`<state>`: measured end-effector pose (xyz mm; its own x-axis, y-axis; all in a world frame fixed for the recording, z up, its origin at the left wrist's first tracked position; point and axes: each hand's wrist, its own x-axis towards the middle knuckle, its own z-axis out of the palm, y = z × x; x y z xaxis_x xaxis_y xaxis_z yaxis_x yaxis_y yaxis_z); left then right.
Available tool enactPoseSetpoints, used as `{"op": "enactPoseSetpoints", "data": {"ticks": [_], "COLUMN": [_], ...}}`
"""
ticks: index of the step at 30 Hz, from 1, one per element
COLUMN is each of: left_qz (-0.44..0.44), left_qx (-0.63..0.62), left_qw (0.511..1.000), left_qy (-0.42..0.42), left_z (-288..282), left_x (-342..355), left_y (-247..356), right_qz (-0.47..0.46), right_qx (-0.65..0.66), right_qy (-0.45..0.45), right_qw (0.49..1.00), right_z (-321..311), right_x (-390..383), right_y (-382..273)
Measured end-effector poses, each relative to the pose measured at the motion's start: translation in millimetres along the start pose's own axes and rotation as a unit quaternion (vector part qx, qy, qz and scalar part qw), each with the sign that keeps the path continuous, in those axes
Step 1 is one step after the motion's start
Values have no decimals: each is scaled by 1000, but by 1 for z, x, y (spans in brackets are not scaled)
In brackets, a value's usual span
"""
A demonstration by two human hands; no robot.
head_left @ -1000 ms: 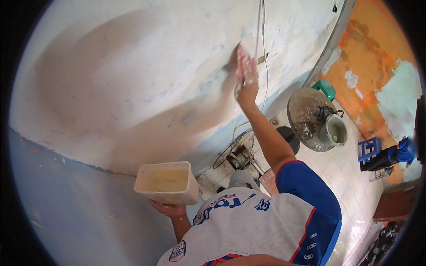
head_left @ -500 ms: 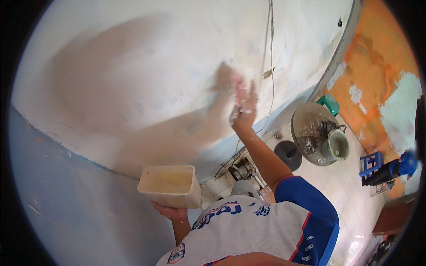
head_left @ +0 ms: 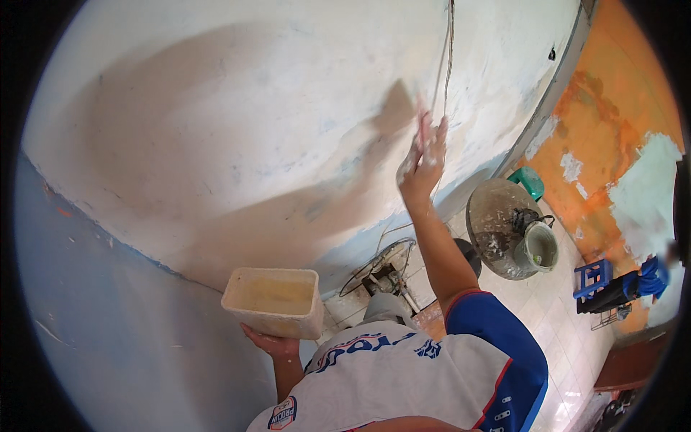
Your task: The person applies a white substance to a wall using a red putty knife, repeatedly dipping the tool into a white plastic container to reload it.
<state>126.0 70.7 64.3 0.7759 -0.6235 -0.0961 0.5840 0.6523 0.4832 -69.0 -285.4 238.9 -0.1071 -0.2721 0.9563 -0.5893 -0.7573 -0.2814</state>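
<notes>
My left hand holds a pale rectangular plastic tub from underneath; some pale yellowish material lies inside. My right hand is raised at the white, patchy wall, with whitish smears on its fingers. It grips a flat pinkish object, blurred and too unclear to identify, beside a cable that hangs down the wall. The hand's shadow falls on the wall to its left.
A round stained surface carries a bucket and black bundle. Nearby are a green stool, blue stool, a cable coil and pipes on tiles. A person in blue is at the orange wall.
My right hand has moved down from its earlier high spot, then up and rightward, still gripping the pink object. The tub stays in my left hand; the whole view has shifted slightly.
</notes>
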Motion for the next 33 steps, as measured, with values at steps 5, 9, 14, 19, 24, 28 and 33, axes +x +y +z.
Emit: {"op": "enactPoseSetpoints", "data": {"ticks": [5,9,14,19,24,28,33], "left_qz": [-44,-44,25,-14,-29,-83,-50], "left_qx": [-2,-45,96,47,-35,-80,-63], "left_qw": [999,998,995,996,995,990,997], "left_qy": [30,-29,-7,-71,-85,-75,-20], "left_z": [1,2,-43,-23,-8,-12,21], "left_x": [11,13,25,17,16,18,13], "left_y": [-4,3,-2,8,9,7,8], "right_qz": [-78,-158,-55,-124,76,-63,-124], "right_qx": [63,61,-70,46,94,-127,34], "right_qy": [-96,-221,34,-163,-68,-23,-187], "right_qw": [990,961,995,978,990,990,974], "right_z": [35,1,5,12,-13,10,-4], "right_x": [-31,-61,50,-45,-9,25,-52], "right_y": [9,-31,15,-12,-3,58,-22]}}
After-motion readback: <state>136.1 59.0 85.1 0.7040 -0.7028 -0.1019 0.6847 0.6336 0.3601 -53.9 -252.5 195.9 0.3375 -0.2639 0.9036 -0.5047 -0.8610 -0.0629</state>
